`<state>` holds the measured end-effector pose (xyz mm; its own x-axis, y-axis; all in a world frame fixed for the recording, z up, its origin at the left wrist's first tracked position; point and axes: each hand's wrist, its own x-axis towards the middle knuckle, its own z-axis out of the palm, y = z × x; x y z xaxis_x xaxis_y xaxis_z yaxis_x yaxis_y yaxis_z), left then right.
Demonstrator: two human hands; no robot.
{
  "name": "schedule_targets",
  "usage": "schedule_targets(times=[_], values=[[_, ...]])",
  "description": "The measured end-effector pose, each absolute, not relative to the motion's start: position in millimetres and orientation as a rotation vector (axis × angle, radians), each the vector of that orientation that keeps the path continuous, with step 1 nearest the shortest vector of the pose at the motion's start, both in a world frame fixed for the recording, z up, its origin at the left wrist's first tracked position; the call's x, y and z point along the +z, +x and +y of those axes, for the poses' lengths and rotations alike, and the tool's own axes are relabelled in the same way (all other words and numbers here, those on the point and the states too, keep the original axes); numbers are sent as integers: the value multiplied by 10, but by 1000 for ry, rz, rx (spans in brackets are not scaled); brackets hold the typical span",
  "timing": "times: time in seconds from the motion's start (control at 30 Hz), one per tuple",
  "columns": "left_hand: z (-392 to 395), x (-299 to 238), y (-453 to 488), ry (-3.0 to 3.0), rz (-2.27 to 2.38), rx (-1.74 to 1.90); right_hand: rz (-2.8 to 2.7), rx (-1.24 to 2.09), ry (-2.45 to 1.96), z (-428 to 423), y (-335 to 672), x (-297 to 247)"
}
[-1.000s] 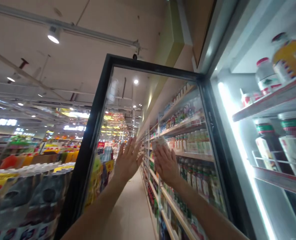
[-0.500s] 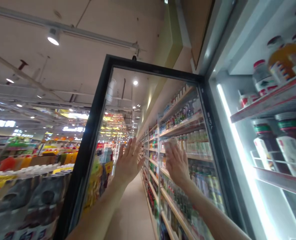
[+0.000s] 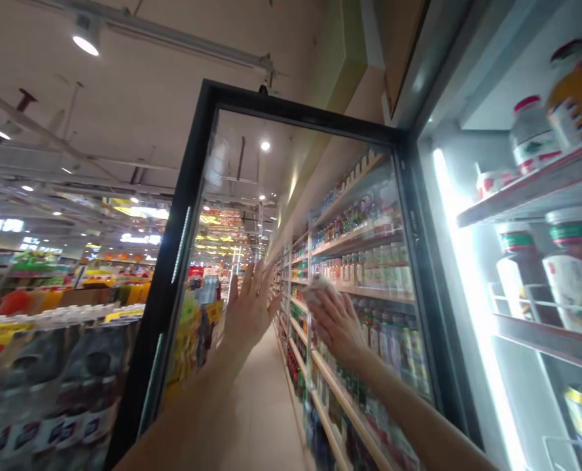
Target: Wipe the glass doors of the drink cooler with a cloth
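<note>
Door swing: the black-framed glass door (image 3: 310, 116) stands swung out from the lit cooler (image 3: 472, 340); an uneven push from either palm could likely turn it on its right edge, which meets the cooler.
Pinch risk: if it swung inward, fingers near that right edge could be caught; both hands are well apart from it for now.
Slipping wad: a pale, crumpled, cloth-like wad (image 3: 319, 288) lies under the right fingertips, just right of the pane's middle and well below its top edge; with so much of it poking past the fingers, it could bunch up or slide out if pressure eased.
Bottle risk: a careless right elbow might knock the bottles (image 3: 536, 140) near the front edge of the cooler's shelf, though they look well apart from the arm.
Left hand: the left hand (image 3: 250, 304) is spread wide, fingers up, palm toward the pane, left of its middle; it holds nothing visible, and whether it touches the glass I cannot tell.
Right hand: the right hand (image 3: 336, 320) has fingers nearly straight and close together, laid over the wad; the thumb is hidden, so whether it grips or merely presses I cannot tell.
</note>
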<state>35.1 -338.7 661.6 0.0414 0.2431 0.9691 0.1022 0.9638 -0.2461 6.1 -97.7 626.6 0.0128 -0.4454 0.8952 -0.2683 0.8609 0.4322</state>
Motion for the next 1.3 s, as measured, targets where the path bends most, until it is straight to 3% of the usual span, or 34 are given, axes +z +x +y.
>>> schedule_targets(times=[0.17, 0.37, 0.63, 0.83, 1.1, 1.3], values=[[-3379, 6148, 371, -258, -1499, 146, -1480, 295, -12, -771, 0, 6402], [-3406, 6152, 391, -264, -1512, 149, -1545, -36, 536, -1619, 146, 5968], [-3353, 5788, 436, -265, -1535, 102, -1483, 324, -94, -667, 49, 5720], [-3383, 5748, 432, -276, -1532, 96, -1568, -2, 443, -1372, 205, 5206], [-3194, 5584, 438, -210, -1539, -12, -1458, 290, -78, -809, 109, 5202], [-3108, 5405, 518, -269, -1552, 37, -1583, -4, 531, -1397, 273, 4802]])
